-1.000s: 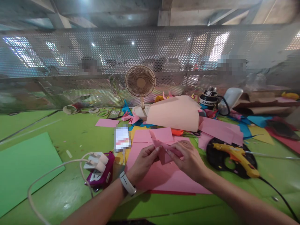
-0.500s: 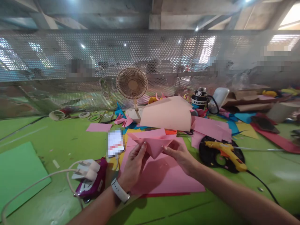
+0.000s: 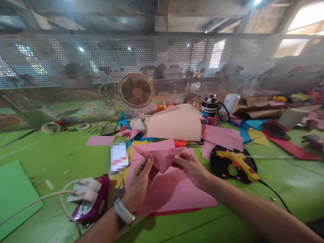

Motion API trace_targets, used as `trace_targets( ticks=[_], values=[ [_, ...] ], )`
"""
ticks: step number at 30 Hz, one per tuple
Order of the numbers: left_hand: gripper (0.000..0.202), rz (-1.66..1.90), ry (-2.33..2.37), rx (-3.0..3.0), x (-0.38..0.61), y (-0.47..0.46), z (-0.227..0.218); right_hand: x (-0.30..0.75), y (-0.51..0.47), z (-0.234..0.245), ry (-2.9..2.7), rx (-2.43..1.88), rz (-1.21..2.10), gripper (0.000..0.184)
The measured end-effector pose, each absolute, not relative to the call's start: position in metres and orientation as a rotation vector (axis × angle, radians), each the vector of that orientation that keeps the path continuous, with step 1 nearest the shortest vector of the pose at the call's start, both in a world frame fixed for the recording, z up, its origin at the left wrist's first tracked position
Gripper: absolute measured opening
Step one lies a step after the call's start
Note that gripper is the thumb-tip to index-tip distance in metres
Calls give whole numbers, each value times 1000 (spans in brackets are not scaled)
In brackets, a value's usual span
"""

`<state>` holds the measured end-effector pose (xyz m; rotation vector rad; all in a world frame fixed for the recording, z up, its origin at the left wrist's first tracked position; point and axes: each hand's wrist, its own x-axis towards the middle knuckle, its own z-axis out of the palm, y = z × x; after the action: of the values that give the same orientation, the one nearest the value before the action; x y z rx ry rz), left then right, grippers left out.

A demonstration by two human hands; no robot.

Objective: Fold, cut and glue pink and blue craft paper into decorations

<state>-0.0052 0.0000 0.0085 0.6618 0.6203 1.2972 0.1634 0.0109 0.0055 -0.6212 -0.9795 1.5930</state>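
Note:
Between my two hands is a folded piece of pink paper (image 3: 162, 159), its wide edge away from me and its point toward me. My left hand (image 3: 141, 177) pinches its left side, thumb on top; a white watch band circles that wrist. On the right side of the fold, my right hand (image 3: 191, 167) grips with thumb and fingers. The fingers beneath the paper are partly hidden. Below both hands lie pink sheets (image 3: 174, 194) on the green table (image 3: 177, 233), with a red edge showing underneath.
To the right, a yellow glue gun (image 3: 238, 165) lies on a black round stand (image 3: 217, 168). A purple power strip (image 3: 93, 206) with white plugs and a phone (image 3: 119, 157) are on the left. Behind stand a fan (image 3: 136, 90), a large pale sheet (image 3: 174, 123) and a black bottle (image 3: 210, 106).
The view has turned slightly right, so the table items appear shifted left. Both hands keep hold of the folded pink paper, its front face now spread a little flatter.

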Motion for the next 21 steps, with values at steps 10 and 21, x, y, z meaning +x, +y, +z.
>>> trace_targets(
  ticks=[10, 21],
  values=[
    [8, 1326, 643, 629, -6, 2, 9, 163, 14, 1, -785, -625, 1619, 9],
    [13, 1322, 673, 650, -4, 1, 8, 165, 18, -1, -613, -691, 1450, 9]
  ],
)
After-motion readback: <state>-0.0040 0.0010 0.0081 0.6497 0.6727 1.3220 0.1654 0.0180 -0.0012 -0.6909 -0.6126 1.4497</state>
